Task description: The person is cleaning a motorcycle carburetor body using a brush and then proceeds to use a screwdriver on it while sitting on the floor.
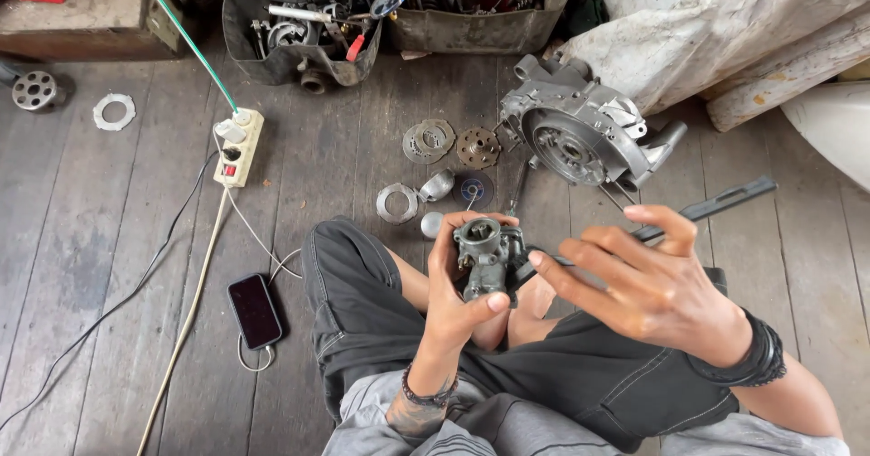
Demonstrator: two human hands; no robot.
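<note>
Nearest, the person sits cross-legged on the wooden floor [109,266] in dark shorts. The left hand [453,302] is wrapped around a small carburetor [480,257], thumb on one side and fingers curled round the other, holding it upright over the lap. The right hand [648,284] grips a long dark tool [716,207], probably a screwdriver, whose shaft runs under the fingers; the forefinger stretches out until its tip is just beside the carburetor body.

Judging by this, the step in hand is working on a fastener or fitting on the carburetor's side. The next move seems to call for seating the tool tip squarely while the left hand keeps the part from twisting.

The carburetor is grey cast metal, grimy, with a round open throat on top and a bowl below.

To the left on the floor lie a dark phone [255,310] and a white power strip [238,148] with trailing cables. Farther off, beyond the hands, sit round metal plates [428,140] and a large grey engine casing [580,134]. Farthest, bins of tools [308,21] stand along the back.
</note>
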